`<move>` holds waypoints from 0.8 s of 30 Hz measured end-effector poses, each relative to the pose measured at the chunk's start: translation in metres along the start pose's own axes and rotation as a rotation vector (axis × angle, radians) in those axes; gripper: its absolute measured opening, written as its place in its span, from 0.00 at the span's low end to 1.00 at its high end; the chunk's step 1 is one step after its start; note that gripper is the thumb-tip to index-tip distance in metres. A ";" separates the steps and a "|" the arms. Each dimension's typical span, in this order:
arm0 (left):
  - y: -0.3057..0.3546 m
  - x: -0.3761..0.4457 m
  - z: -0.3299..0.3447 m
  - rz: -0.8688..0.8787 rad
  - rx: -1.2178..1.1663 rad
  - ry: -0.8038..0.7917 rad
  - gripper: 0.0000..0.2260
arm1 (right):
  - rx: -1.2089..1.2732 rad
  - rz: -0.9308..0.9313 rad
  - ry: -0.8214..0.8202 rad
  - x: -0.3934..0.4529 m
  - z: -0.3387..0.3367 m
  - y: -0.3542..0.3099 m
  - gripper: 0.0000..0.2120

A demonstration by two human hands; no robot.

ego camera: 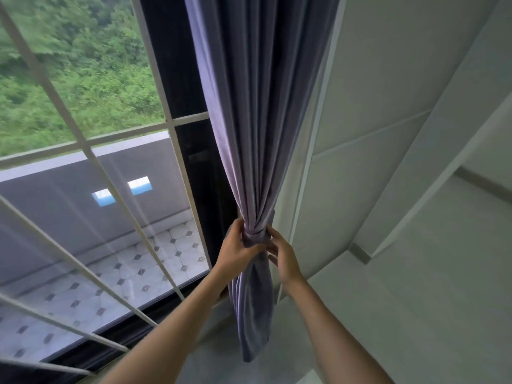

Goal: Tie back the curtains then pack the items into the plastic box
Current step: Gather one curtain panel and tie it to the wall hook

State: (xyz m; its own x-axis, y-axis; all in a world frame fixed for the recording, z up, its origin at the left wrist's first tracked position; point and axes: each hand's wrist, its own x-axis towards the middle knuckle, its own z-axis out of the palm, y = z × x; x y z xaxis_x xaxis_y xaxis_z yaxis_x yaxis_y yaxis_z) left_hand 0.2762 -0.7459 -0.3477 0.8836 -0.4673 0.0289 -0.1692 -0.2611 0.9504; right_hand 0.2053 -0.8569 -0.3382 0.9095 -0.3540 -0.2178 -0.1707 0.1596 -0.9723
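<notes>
Window wall fills the left side: one large glass window (83, 134) with pale crossing bars, green trees outside, a grey parapet and a tiled balcony floor (133, 270) below. White panelled wall (401, 189) on the right. One grey-purple curtain (257, 106) hangs between window and wall, bunched tight at one point by one matching fabric tie-back (256, 234) wrapped around it; below the tie the folds hang loose. Two bare hands on the bunch. Left hand (235, 252) grips the tie and gathered fabric from the left, fingers curled. Right hand (282, 257) touches the tie's right side, fingers loosely bent; whether it pinches fabric, cannot tell.
</notes>
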 end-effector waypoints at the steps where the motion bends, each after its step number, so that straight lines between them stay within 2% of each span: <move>1: 0.006 0.005 0.000 -0.018 -0.062 -0.014 0.26 | 0.045 0.035 0.006 0.002 -0.003 -0.002 0.14; 5: 0.014 0.020 0.010 -0.018 -0.243 -0.015 0.33 | 0.080 0.146 0.046 0.007 -0.011 0.001 0.14; 12: 0.012 0.023 0.025 -0.024 -0.200 0.001 0.36 | 0.012 0.293 0.109 0.027 -0.024 -0.021 0.23; 15: 0.013 0.020 0.029 -0.036 -0.178 0.022 0.35 | -0.115 0.318 0.130 0.040 -0.021 -0.037 0.14; 19: 0.025 0.011 0.031 -0.015 -0.163 0.041 0.34 | -0.148 0.163 0.210 0.053 -0.018 -0.044 0.06; 22: 0.016 -0.008 0.041 -0.023 -0.092 0.221 0.30 | -0.282 0.078 0.300 0.052 -0.009 -0.043 0.09; 24: 0.009 -0.026 0.046 -0.085 -0.018 0.325 0.31 | -0.173 0.113 0.342 0.039 -0.003 -0.032 0.06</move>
State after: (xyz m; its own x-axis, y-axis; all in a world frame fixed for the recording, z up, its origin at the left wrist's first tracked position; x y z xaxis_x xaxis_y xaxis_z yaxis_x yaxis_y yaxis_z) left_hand 0.2315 -0.7744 -0.3539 0.9877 -0.1499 0.0437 -0.0836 -0.2711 0.9589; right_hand 0.2447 -0.8784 -0.3157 0.7077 -0.6339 -0.3120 -0.3505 0.0684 -0.9341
